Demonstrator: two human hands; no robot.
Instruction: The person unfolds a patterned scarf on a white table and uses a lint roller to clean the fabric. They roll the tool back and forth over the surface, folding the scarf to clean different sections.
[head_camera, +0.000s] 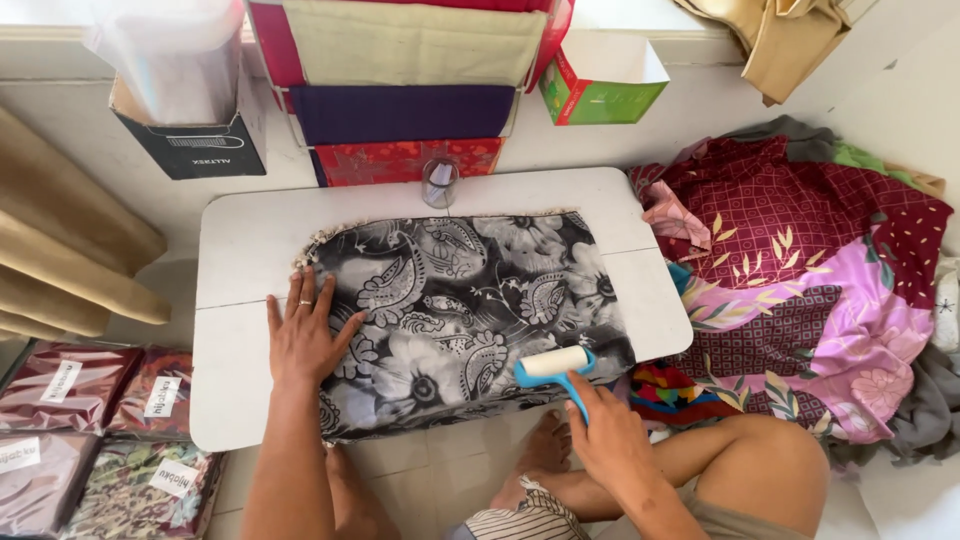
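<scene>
A cloth (470, 310) lies spread on the table (240, 240). A lint roller (555, 365) rests on the cloth's near right corner. A small glass (440, 183) stands on the table behind the cloth. Stacked boxes (400, 110) sit behind the table, a heap of fabric (810, 290) to its right, and packets (90, 430) on the floor to its left.

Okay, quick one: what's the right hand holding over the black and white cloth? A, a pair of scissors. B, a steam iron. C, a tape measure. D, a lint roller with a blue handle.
D: the right hand grips the blue handle of a lint roller, its pale roll resting on the cloth.
</scene>
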